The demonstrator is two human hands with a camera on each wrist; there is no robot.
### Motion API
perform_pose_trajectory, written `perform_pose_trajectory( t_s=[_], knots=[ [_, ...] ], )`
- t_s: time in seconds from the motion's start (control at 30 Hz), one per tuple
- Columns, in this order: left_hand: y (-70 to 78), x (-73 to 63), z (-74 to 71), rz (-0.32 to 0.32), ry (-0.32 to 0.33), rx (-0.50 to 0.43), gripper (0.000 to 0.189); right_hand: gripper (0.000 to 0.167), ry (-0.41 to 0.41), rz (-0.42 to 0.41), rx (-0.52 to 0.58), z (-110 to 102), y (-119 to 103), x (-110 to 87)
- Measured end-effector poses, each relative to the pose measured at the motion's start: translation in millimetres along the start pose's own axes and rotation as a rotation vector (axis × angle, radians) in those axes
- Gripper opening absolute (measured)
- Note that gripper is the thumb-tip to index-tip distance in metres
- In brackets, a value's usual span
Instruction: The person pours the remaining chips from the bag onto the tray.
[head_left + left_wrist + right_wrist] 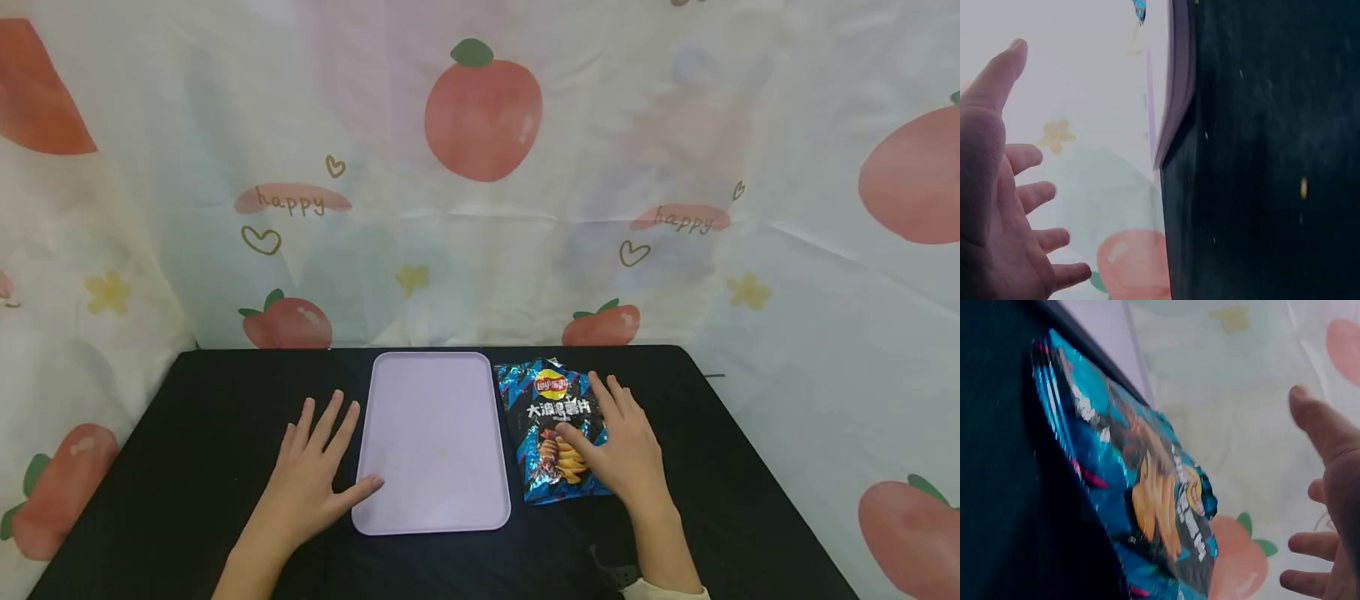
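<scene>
A blue and black bag of potato chips [551, 442] lies flat on the black table, just right of a pale purple tray [435, 442]. Above the bag's right side hovers my right hand [626, 446], its fingers spread and holding nothing. The right wrist view has the bag of chips [1147, 481] apart from my fingers. My left hand [311, 475] is over the tray's left edge, fingers spread, the thumb overlapping the rim in the head view. In the left wrist view the left hand [1007, 206] holds nothing, and the tray [1175, 81] stands apart from it.
The black table [195, 458] reaches out on both sides of the tray. Behind it and at the sides hangs a pale cloth [525, 250] printed with fruit, flowers and lettering. Small specks dot the tabletop in the left wrist view.
</scene>
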State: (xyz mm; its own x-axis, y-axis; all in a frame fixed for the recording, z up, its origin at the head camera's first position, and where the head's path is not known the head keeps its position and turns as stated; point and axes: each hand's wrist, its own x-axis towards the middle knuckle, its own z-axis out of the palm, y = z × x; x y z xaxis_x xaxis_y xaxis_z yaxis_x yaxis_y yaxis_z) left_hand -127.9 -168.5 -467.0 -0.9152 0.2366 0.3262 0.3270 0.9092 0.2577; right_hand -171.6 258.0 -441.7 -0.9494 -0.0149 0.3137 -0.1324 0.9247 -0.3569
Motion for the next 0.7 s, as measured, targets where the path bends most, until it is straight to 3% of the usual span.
perform_pose_trajectory(
  t_s=[0.27,0.53,0.7],
  knots=[
    [4.9,-1.2,8.0,-0.03,-0.133,-0.059,0.099,0.088,-0.039,0.075,-0.011,7.3,15.3,1.1],
    [7.4,-6.6,7.1,-0.122,-0.353,-0.147,0.104,0.09,-0.243,0.233,0.046,14.9,20.8,1.2],
    [9.0,-9.5,8.7,-0.139,-0.425,-0.171,0.113,0.092,-0.287,0.311,0.106,18.3,25.6,0.0]
  ],
)
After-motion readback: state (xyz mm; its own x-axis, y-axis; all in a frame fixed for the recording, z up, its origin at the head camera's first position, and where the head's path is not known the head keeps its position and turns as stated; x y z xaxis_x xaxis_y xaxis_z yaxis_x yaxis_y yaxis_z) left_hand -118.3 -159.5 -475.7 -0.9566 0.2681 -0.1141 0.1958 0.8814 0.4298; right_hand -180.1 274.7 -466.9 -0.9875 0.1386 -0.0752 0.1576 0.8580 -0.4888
